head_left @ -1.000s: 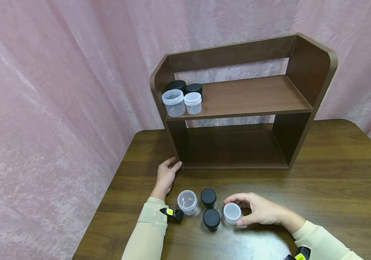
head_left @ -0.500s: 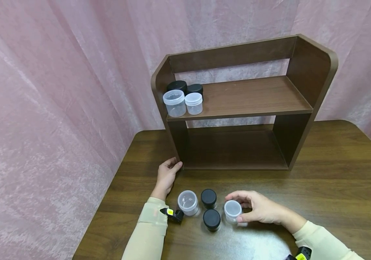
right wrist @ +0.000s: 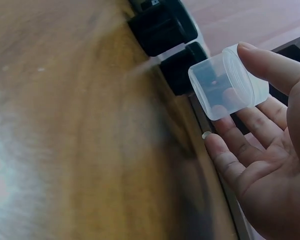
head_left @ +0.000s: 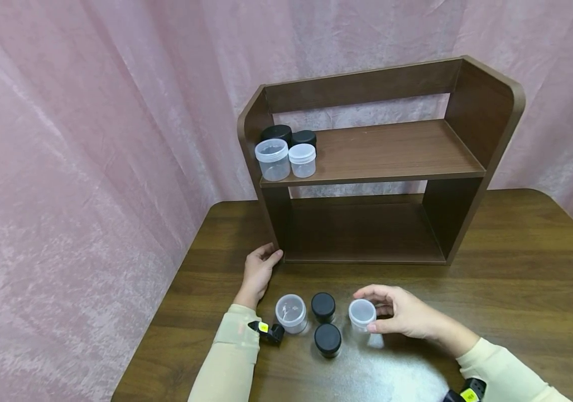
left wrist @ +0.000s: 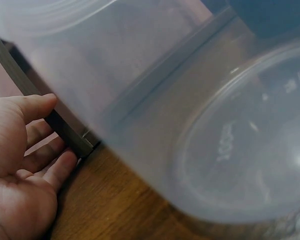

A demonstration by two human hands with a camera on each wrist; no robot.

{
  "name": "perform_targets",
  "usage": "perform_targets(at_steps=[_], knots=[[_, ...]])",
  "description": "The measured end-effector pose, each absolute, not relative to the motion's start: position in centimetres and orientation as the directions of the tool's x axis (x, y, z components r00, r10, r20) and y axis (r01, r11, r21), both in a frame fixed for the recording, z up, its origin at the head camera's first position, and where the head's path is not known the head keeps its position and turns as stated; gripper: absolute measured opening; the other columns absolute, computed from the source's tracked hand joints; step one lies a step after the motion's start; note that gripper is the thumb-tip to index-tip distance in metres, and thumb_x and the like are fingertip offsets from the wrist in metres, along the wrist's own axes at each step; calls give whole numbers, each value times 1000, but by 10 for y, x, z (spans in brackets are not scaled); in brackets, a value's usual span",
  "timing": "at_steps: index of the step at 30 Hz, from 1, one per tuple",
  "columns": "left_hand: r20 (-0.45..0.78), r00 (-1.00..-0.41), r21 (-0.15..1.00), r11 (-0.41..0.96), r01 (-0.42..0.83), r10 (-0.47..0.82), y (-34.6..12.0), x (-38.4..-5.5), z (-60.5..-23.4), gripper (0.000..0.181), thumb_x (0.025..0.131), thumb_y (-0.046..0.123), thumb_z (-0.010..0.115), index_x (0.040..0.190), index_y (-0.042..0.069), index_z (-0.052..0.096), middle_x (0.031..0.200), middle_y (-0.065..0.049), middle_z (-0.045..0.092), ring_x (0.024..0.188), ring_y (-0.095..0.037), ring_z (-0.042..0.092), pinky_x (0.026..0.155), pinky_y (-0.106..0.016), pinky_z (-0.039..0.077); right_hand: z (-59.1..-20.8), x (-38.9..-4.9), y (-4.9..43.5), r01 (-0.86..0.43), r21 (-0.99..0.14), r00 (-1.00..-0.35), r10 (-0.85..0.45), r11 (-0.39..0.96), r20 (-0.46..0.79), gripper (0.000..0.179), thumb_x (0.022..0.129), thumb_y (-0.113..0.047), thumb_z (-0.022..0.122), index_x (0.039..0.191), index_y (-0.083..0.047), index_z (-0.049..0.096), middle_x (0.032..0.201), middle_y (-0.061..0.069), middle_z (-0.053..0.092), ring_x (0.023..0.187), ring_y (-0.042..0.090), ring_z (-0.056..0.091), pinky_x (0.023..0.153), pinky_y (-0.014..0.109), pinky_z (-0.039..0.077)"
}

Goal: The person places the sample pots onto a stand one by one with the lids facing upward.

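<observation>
My right hand [head_left: 407, 314] pinches a small translucent plastic jar [head_left: 361, 314] with a frosted lid, thumb on one side and fingers on the other. In the right wrist view the jar [right wrist: 225, 82] is raised above the wooden table. At the shelf's lower left corner, my left hand [head_left: 258, 273] grips the side panel of the brown two-tier shelf [head_left: 366, 177]; the left wrist view has the thumb and fingers around its edge [left wrist: 65, 132]. A larger clear jar [head_left: 291, 314] stands by the left wrist and fills much of that wrist's view [left wrist: 140, 100].
Two black-lidded jars [head_left: 323, 306] [head_left: 327, 339] stand between the hands on the table [head_left: 517, 290]. On the upper tier's left end, two clear jars [head_left: 273, 161] [head_left: 303, 162] sit before two black-lidded ones [head_left: 277, 133] [head_left: 304, 137]. A pink curtain [head_left: 115, 139] hangs behind.
My right hand has lifted the small jar off the table and moved it slightly forward, towards the shelf. My left hand keeps its place on the side panel.
</observation>
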State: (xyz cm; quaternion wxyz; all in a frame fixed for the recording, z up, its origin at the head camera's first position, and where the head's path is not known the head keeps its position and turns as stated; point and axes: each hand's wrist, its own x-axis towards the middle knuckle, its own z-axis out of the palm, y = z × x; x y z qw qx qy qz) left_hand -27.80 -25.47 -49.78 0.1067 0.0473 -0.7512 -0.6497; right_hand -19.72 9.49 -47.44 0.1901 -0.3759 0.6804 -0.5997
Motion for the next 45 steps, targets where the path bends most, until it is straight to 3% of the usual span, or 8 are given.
perform_targets(at_steps=[13, 25, 45], knots=[[111, -973, 986, 144, 82, -205, -255, -278, -498, 40, 88, 16, 71, 121, -4, 61, 116, -16, 63, 107, -24, 58, 91, -33, 46, -436, -204, 103, -320, -947, -702, -665, -25, 255, 51, 84, 1, 71, 130, 5, 49, 115, 18, 62, 101, 21, 63, 85, 32, 52], [111, -973, 988, 131, 85, -203, -254, -279, -498, 38, 88, 13, 71, 121, -5, 61, 114, -16, 63, 105, -22, 59, 87, -27, 47, -375, -206, 113, -387, -922, -737, -593, -21, 323, 53, 86, 6, 67, 134, 1, 48, 122, 15, 60, 107, 22, 62, 86, 29, 52], [92, -983, 986, 150, 68, -159, -248, -260, -469, 36, 90, 10, 68, 120, -7, 60, 113, -16, 63, 102, -19, 59, 84, -25, 47, -287, -209, 116, -495, -858, -708, -508, -140, 491, 53, 87, 14, 58, 137, -3, 50, 115, 8, 64, 98, 17, 64, 81, 23, 51]])
